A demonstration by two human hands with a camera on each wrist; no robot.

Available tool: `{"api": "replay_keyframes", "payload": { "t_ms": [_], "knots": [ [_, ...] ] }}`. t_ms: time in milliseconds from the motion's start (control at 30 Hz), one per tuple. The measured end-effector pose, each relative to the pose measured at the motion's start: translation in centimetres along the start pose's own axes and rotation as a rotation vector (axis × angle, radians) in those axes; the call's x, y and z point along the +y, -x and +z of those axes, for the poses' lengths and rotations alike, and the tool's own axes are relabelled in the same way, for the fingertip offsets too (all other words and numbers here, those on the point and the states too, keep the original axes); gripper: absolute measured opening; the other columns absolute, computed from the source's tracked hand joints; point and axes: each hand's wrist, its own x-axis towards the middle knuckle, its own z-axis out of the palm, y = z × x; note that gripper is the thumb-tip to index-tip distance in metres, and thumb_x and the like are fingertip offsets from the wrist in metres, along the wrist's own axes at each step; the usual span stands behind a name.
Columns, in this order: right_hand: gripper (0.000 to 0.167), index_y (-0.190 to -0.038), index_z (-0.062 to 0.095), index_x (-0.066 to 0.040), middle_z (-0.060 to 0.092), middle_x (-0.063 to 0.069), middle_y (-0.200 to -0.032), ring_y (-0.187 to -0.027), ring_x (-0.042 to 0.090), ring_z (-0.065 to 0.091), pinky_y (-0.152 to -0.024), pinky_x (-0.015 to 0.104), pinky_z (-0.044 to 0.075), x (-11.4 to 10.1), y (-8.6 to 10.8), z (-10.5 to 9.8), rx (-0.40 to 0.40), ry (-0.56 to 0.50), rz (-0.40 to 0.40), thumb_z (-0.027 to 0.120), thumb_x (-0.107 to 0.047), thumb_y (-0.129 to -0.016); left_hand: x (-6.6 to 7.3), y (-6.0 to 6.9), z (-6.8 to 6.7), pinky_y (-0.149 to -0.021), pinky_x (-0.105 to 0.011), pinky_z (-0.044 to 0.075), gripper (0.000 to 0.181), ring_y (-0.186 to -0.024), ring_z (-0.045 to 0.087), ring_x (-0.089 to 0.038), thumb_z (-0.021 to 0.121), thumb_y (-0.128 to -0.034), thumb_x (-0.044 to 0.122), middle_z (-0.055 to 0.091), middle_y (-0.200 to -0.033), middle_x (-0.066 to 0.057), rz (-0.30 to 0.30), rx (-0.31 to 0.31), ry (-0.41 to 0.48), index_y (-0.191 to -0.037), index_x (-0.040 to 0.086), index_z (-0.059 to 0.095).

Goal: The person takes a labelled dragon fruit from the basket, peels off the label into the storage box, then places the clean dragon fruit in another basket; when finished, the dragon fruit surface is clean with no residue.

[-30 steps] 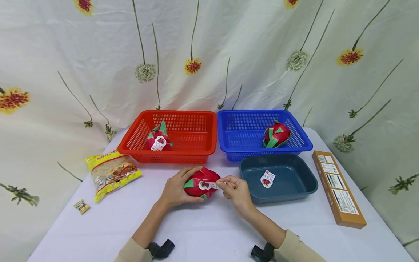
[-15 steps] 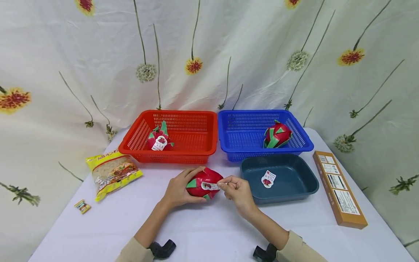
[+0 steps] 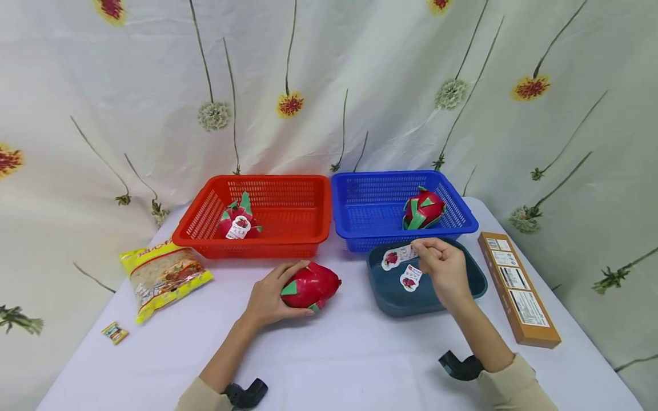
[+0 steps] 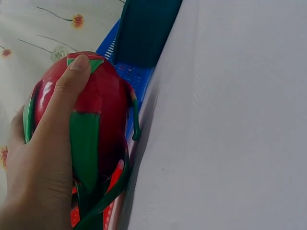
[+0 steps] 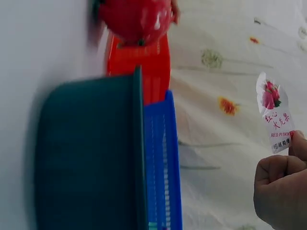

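Observation:
My left hand [image 3: 274, 294] grips a red dragon fruit [image 3: 315, 283] with green leaf tips, which lies on its side on the white table. In the left wrist view the thumb lies across the fruit's skin. Over the dark teal tray [image 3: 382, 305], my right hand [image 3: 446, 271] pinches one end of a dragon fruit sticker [image 5: 274, 110] between thumb and fingertips. A similar sticker [image 3: 410, 278] lies in the tray, below the held one. The fruit's upper side, facing the head camera, bears no sticker.
Behind stand a red basket [image 3: 257, 249] with a stickered dragon fruit [image 3: 239, 221] and a blue basket [image 3: 370, 233] with another dragon fruit [image 3: 424, 209]. A yellow food bag [image 3: 167, 275] and a small packet [image 3: 115, 333] lie left. An orange-brown box [image 3: 519, 290] lies right of the tray.
The sticker has come off the dragon fruit. My right hand has carried it right, from beside the fruit to above the tray. My left hand still grips the fruit; the head view has shifted slightly.

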Motion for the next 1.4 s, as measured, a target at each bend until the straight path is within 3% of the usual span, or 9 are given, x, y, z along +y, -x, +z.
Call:
{"api": "replay_keyframes", "payload": {
  "t_ms": [100, 267, 367, 533, 767, 1000, 1167, 1400],
  "knots": [
    [0.022, -0.095, 0.065, 0.002, 0.031, -0.001, -0.053, -0.046, 0.012, 0.029, -0.044, 0.029, 0.024, 0.0, -0.7, -2.8, 0.009, 0.192, 0.06, 0.062, -0.019, -0.088, 0.0, 0.3, -0.1, -0.07, -0.038, 0.054, 0.091, -0.105, 0.052, -0.017, 0.073, -0.0577, 0.066, 0.051, -0.122, 0.004, -0.011, -0.003, -0.005, -0.137, 0.037, 0.04],
    [0.034, -0.1, 0.064, 0.004, 0.031, -0.002, -0.051, -0.043, 0.011, 0.028, -0.037, 0.027, 0.022, 0.4, -2.0, -6.1, -0.115, 0.52, 0.133, 0.063, -0.027, -0.088, -0.1, 0.5, -0.3, -0.069, -0.039, 0.054, 0.091, -0.105, 0.053, -0.017, 0.073, -0.0572, 0.067, 0.051, -0.122, 0.004, -0.024, -0.003, -0.021, -0.137, 0.038, 0.04],
    [0.033, -0.099, 0.066, 0.004, 0.03, -0.003, -0.05, -0.042, 0.01, 0.026, -0.038, 0.025, 0.022, 1.3, -3.0, -7.1, -0.213, 0.688, 0.138, 0.063, -0.027, -0.088, -0.1, 0.5, -0.4, -0.068, -0.04, 0.054, 0.092, -0.105, 0.053, -0.017, 0.072, -0.0571, 0.068, 0.051, -0.121, 0.004, -0.02, -0.004, -0.027, -0.137, 0.038, 0.039],
    [0.024, -0.09, 0.07, 0.0, 0.029, -0.006, -0.05, -0.045, 0.008, 0.024, -0.042, 0.024, 0.022, 3.3, -4.3, -7.5, -0.31, 0.9, 0.099, 0.066, -0.024, -0.086, -0.2, 0.6, -0.3, -0.068, -0.04, 0.054, 0.092, -0.105, 0.052, -0.018, 0.071, -0.0578, 0.069, 0.05, -0.122, 0.004, -0.006, -0.008, -0.033, -0.138, 0.037, 0.038],
    [0.011, -0.082, 0.07, -0.006, 0.03, -0.006, -0.054, -0.051, 0.011, 0.028, -0.046, 0.024, 0.022, 5.4, -5.4, -7.3, -0.455, 1.021, 0.105, 0.068, -0.016, -0.084, -0.2, 0.6, 0.0, -0.067, -0.039, 0.054, 0.091, -0.104, 0.053, -0.017, 0.068, -0.058, 0.072, 0.05, -0.122, 0.005, -0.003, -0.002, -0.046, -0.138, 0.038, 0.038],
    [0.007, -0.082, 0.069, -0.008, 0.055, -0.004, -0.067, -0.06, 0.013, 0.039, -0.05, 0.024, 0.03, 6.9, -6.0, -7.4, -0.522, 1.068, 0.067, 0.066, -0.014, -0.085, 0.0, 0.4, 0.1, -0.068, -0.039, 0.054, 0.091, -0.105, 0.053, -0.017, 0.069, -0.0578, 0.072, 0.05, -0.122, 0.005, -0.007, 0.0, -0.048, -0.137, 0.038, 0.039],
    [0.006, -0.089, 0.069, -0.01, 0.039, -0.004, -0.056, -0.051, 0.011, 0.034, -0.047, 0.023, 0.028, 7.4, -6.0, -7.8, -0.546, 1.102, 0.088, 0.068, -0.013, -0.083, 0.2, 0.3, 0.1, -0.068, -0.039, 0.054, 0.092, -0.105, 0.053, -0.017, 0.069, -0.0569, 0.072, 0.051, -0.122, 0.004, -0.007, 0.003, -0.044, -0.137, 0.038, 0.04],
    [0.029, -0.105, 0.069, -0.011, 0.033, -0.004, -0.056, -0.052, 0.012, 0.034, -0.046, 0.022, 0.027, 7.5, -5.8, -8.2, -0.6, 1.13, 0.146, 0.075, -0.016, -0.077, 0.2, 0.0, 0.1, -0.068, -0.039, 0.054, 0.091, -0.106, 0.052, -0.016, 0.069, -0.0571, 0.071, 0.05, -0.122, 0.005, -0.01, 0.001, -0.028, -0.137, 0.038, 0.039]
  ]
}}
